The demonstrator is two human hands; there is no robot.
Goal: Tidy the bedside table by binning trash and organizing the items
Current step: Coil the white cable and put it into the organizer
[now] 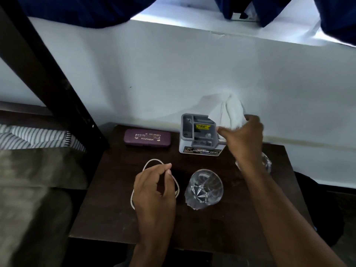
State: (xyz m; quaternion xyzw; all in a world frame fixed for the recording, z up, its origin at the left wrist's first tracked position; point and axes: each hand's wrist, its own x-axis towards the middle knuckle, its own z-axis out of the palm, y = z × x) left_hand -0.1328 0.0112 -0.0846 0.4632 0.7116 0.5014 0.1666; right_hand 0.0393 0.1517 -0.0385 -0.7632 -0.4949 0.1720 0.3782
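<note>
On the dark bedside table [212,224] my left hand [154,191] rests over a loop of white cord [154,160], its fingers curled around part of it. At the back right, my right hand [244,133] grips a white tissue [229,110] raised against the wall, just right of a grey organizer box [198,135]. A cut-glass tumbler [205,187] stands between my hands. A purple spectacle case [147,139] lies at the back left.
A second clear glass object [266,162] shows partly behind my right forearm. A bed with striped bedding [34,137] and a dark post [48,74] lies to the left. The pale wall [173,74] runs right behind the table. Blue curtains [86,10] hang above.
</note>
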